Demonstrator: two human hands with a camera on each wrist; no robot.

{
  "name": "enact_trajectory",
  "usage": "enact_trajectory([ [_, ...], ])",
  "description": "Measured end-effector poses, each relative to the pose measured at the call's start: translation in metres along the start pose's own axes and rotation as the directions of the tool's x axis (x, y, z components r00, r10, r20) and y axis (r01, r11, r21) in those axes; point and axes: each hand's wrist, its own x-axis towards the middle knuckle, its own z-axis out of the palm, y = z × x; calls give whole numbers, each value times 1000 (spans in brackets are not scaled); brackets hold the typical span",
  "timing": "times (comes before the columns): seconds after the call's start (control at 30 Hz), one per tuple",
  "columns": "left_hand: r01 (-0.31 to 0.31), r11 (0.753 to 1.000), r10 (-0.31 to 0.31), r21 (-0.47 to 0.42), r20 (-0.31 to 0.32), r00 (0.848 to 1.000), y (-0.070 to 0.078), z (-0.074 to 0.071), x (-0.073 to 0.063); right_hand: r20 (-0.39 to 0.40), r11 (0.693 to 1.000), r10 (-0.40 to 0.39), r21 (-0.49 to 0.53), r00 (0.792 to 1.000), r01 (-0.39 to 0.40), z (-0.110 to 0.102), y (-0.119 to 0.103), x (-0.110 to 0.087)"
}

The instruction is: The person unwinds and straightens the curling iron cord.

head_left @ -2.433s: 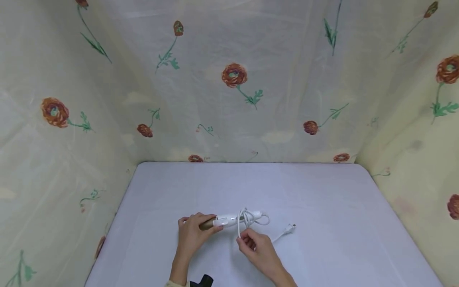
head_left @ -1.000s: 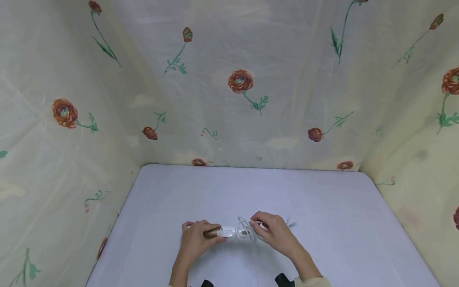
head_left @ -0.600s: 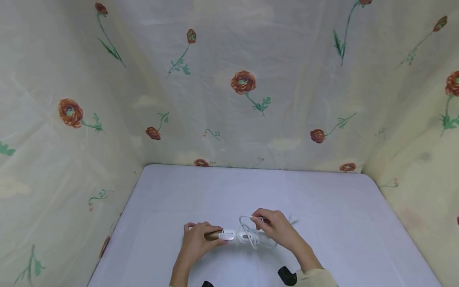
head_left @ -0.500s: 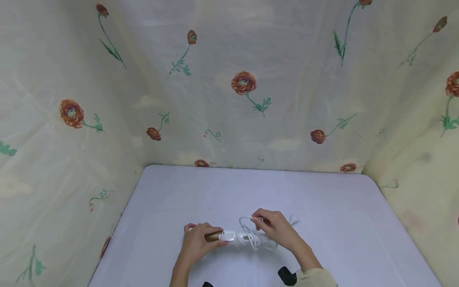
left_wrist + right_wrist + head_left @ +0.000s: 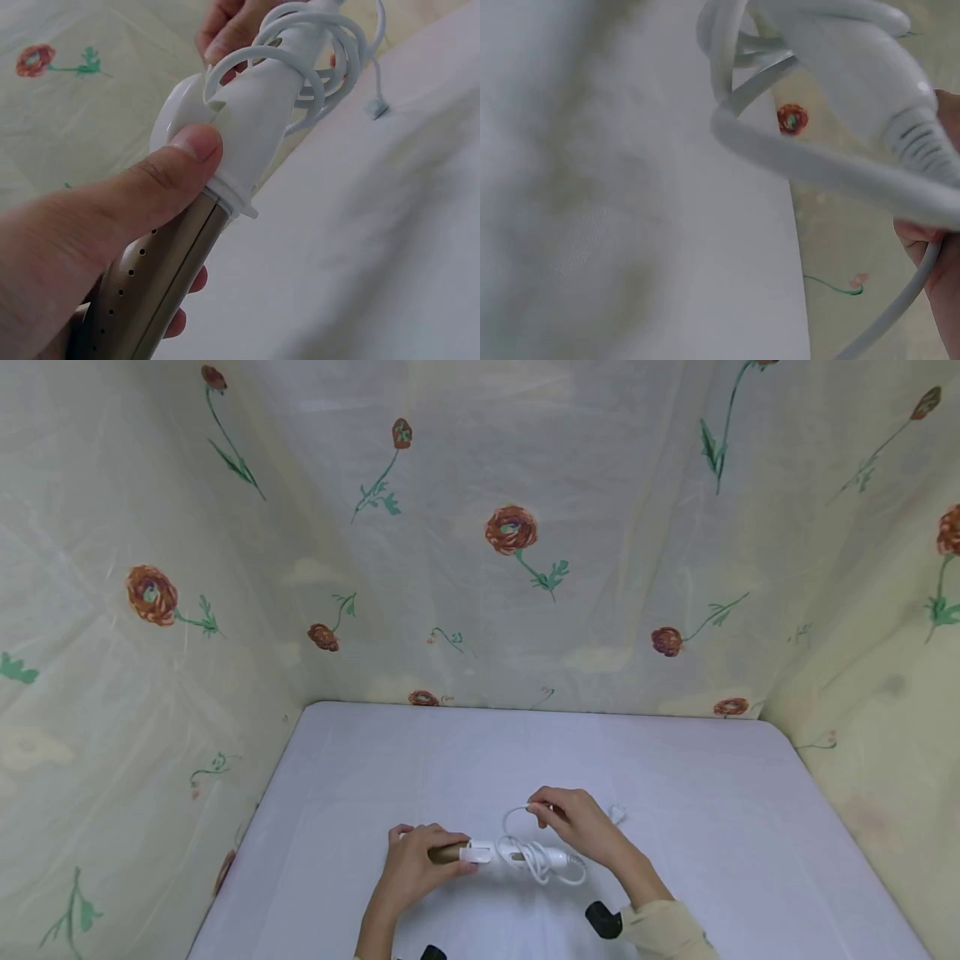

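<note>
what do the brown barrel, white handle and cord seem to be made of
Barrel: probably metal, satin brown, from its soft sheen and small holes.
Handle: likely hard plastic, slightly glossy, given its smooth curves.
Cord: seemingly soft plastic or rubber, fairly matte, looping flexibly.

Cream cloth printed with red flowers and green leaves hangs behind and on both sides of a white, round-cornered table.
</note>
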Motion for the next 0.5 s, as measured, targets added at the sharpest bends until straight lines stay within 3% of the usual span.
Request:
enact_trajectory([
  [0.2,15,997,-15,-70,4,1000,2,-2,0,29,998,62,15,998,-63,3,8,-2],
  [0.37,14,996,-15,-92,-8,1000,2,-2,0,28,996,63,57,998,-64,8,13,-4],
  [0.5,-5,994,2,-110,-22,1000,3,-2,0,60,985,127,107,990,-133,15,19,-6],
])
